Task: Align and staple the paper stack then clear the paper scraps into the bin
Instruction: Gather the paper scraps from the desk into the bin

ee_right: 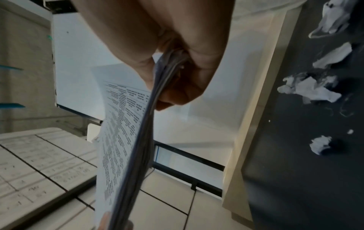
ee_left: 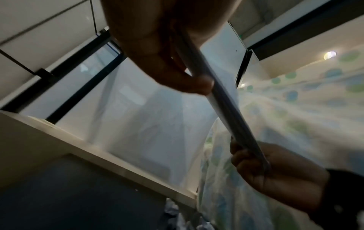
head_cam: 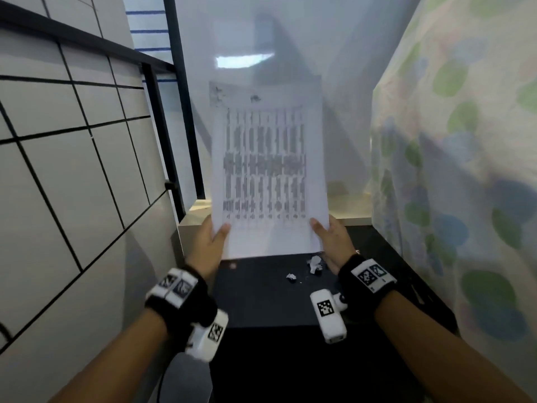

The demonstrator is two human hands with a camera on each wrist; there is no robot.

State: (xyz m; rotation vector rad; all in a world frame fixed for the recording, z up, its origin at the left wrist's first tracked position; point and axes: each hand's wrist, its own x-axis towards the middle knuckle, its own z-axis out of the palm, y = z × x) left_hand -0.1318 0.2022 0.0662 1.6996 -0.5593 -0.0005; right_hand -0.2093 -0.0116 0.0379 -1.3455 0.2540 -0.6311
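Note:
A paper stack (head_cam: 268, 175) printed with a table stands upright above the black tabletop (head_cam: 261, 301), its lower edge lifted just off it. My left hand (head_cam: 210, 242) grips its lower left side, thumb on the front sheet. At the lower right side my right hand (head_cam: 328, 239) grips it the same way. The left wrist view shows the stack's edge (ee_left: 222, 107) pinched by both hands, and the right wrist view shows the sheets (ee_right: 126, 147) edge-on. Crumpled paper scraps (head_cam: 315, 264) (ee_right: 309, 90) lie on the table under the stack. No stapler or bin shows.
A tiled wall (head_cam: 66, 170) with a black rail runs along the left. Frosted panels stand behind the table's pale back ledge (head_cam: 351, 218). A curtain with green and blue dots (head_cam: 453, 170) hangs close on the right.

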